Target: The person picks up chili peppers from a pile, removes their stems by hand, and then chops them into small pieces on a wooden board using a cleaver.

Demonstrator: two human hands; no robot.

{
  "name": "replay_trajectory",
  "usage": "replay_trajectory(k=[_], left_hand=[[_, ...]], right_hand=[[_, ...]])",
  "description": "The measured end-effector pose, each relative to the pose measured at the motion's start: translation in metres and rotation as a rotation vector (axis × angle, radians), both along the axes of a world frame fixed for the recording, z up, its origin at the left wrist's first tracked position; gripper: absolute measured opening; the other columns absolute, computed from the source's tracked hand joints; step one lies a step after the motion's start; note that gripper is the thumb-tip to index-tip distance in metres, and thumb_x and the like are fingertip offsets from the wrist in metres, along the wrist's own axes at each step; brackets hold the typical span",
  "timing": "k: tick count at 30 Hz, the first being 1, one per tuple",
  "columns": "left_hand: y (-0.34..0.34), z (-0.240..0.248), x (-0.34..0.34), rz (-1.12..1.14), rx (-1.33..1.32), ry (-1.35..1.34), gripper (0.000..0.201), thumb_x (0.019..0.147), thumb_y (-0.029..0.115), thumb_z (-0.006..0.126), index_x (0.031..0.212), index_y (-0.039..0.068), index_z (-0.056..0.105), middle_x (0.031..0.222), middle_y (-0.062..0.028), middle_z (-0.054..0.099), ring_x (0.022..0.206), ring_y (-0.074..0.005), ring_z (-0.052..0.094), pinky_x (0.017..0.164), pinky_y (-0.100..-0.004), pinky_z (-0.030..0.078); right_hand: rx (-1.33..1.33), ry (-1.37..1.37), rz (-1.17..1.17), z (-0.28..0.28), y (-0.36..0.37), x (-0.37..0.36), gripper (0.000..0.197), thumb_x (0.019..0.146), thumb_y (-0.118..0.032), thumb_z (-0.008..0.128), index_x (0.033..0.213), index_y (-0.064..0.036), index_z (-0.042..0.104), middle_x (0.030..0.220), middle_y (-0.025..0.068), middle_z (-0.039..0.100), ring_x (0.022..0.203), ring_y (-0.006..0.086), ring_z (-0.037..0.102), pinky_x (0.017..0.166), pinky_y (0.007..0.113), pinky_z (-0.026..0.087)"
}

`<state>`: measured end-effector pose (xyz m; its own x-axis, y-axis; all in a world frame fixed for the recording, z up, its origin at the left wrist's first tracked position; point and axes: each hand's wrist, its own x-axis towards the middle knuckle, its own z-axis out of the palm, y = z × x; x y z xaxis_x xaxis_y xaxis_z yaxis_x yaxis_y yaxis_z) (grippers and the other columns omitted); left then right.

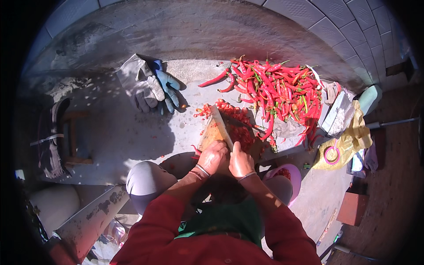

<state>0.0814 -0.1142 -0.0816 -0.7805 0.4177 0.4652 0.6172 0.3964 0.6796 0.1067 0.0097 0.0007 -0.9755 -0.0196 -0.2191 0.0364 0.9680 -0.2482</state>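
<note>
Both hands, the left hand (213,155) and right hand (240,160), close side by side around the handle of a cleaver (221,126), its blade lying just ahead over chopped red chillies (236,123) on the board (211,134).

Single head-worn fisheye view, steeply downward, close above the concrete ledge (132,132), edges bowed.

Grey concrete slab (123,132), tiled pavement (335,22) behind, harsh sunlight, deep shadows.
</note>
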Motion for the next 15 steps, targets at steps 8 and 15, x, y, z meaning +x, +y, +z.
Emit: replay_trajectory(k=[8,15], left_hand=[[-0.004,0.003,-0.002,0.020,0.012,-0.020,0.019,0.062,0.004,0.064,0.081,0.003,0.060,0.089,-0.0092,0.057,0.086,-0.0272,0.054,0.074,-0.0339,0.047],[-0.007,0.004,-0.002,0.000,0.001,-0.009,0.016,0.064,0.008,0.061,0.079,0.004,0.060,0.086,-0.0083,0.056,0.086,-0.0261,0.052,0.076,-0.0330,0.046]], right_hand=[[-0.148,0.139,-0.085,0.000,0.013,-0.003,0.034,0.082,-0.010,0.055,0.107,0.0004,0.035,0.067,0.0260,0.057,0.065,0.0449,0.057,0.055,0.053,0.044],[-0.036,-0.053,0.084,0.039,0.004,0.014,0.026,0.080,-0.006,0.050,0.100,-0.0013,0.035,0.066,0.0234,0.058,0.064,0.0431,0.058,0.055,0.052,0.045]])
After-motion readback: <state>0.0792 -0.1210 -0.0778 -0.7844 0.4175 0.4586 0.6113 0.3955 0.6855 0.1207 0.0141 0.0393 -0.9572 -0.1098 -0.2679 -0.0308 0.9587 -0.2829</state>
